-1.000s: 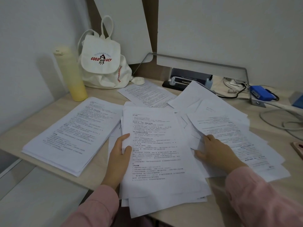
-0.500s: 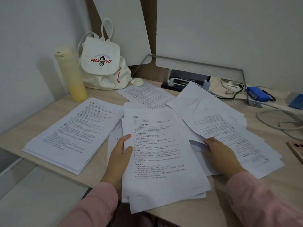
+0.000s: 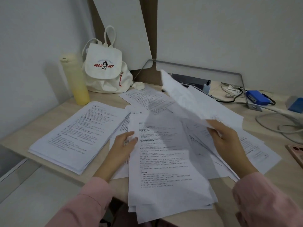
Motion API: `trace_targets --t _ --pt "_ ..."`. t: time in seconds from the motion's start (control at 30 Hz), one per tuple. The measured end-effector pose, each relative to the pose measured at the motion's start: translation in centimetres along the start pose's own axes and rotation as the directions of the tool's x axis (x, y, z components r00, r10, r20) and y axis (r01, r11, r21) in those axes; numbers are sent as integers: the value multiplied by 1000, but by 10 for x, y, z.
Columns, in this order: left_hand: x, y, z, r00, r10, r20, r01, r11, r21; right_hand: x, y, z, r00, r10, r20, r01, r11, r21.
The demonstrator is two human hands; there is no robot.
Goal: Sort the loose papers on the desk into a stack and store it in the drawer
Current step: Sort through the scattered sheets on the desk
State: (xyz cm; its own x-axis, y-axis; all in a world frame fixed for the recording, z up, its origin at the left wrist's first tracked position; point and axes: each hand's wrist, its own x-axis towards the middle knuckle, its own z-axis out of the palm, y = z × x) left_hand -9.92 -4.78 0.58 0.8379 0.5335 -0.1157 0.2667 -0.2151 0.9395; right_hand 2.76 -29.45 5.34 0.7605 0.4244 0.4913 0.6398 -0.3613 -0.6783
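Step in hand, as I judge it: gathering scattered sheets into one pile. Nearest, at 6 o'clock, the near pile lies fanned and overhangs the front edge of the desk. The left hand is at the pile's 9 o'clock edge. Its fingers are fairly straight and close together, resting on the paper. They are blurred, so I cannot tell whether any tuck under the edge. The right hand, at 3 o'clock, has its fingers clamped on the near end of a lifted sheet, which is clear of the desk and slants up toward 12. Loose sheets spread below it toward 3–4 o'clock, and a far sheet lies flat at 12. A squared stack sits at 9–10 o'clock, just beside the pile. The drawer is not in view. To do it well: pin the overhanging pile with the left hand so it cannot slide off. Lower the floppy sheet flat, far edge first and print side matching. Push the pile inward before jogging its edges. The bottle and backpack, at 10–11 o'clock, stand well apart and pose no obstruction.
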Motion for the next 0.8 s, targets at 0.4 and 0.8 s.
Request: trace_targets --t 0.4,0.8 --pt "-6 0 -9 938 -194 285 322 789 -522 -30 42 -3 932 52 358 -76 996 54" --pt "-20 -12 3 995 -93 30 93 799 -595 -44 21 -5 770 620 152 -636 722 274"
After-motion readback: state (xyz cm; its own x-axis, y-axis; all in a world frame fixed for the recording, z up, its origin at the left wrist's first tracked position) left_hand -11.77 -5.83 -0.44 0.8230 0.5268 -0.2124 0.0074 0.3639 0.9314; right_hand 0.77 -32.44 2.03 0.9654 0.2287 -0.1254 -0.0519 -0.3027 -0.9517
